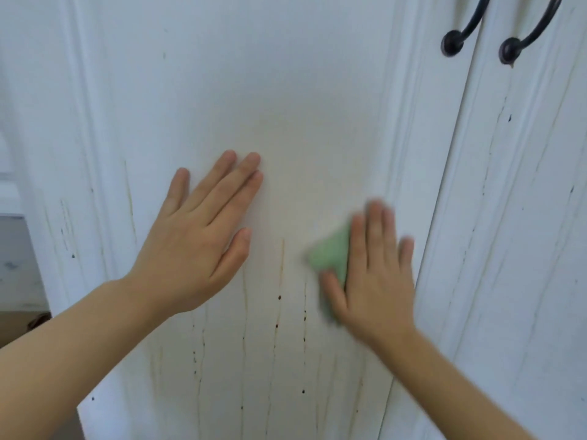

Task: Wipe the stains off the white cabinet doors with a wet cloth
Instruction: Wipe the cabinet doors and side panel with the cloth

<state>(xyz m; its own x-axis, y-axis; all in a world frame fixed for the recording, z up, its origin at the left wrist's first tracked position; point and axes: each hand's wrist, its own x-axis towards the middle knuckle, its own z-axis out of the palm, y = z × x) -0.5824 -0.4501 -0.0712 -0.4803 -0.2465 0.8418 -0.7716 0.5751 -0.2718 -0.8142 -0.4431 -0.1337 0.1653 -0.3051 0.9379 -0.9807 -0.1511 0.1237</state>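
Observation:
A white cabinet door (286, 90) fills the view, its lower panel marked with brown drip streaks and dark specks (279, 300). My left hand (197, 242) lies flat on the panel with straight fingers, holding nothing. My right hand (374, 274) presses a green cloth (330, 255) flat against the door near the panel's right edge; it is blurred by motion. Most of the cloth is hidden under the palm. A second white door (514, 217) to the right carries grey streaks.
Two dark curved handles (457, 39) (514, 49) sit at the top right, one on each door. Raised moulding frames the panel on both sides. At the far left, a pale surface and a strip of floor (19, 319) show beyond the cabinet edge.

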